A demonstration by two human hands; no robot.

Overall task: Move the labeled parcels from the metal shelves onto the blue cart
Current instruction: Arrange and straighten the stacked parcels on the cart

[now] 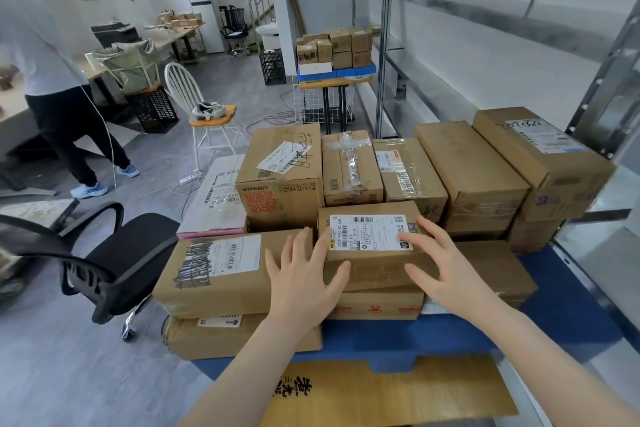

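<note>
Parcel (377, 265): brown, white barcode label | left grip (304, 274), right grip (441, 269) flat, released

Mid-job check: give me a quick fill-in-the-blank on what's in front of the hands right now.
1. The left hand and right hand both touch the brown cardboard parcel, whose shipping label is ____.
2. That parcel sits in the stack on the flat cart, whose deck is coloured ____.
3. The black wheeled office chair stands on the cart's ____ side.

Missing words: white; blue; left.
</note>
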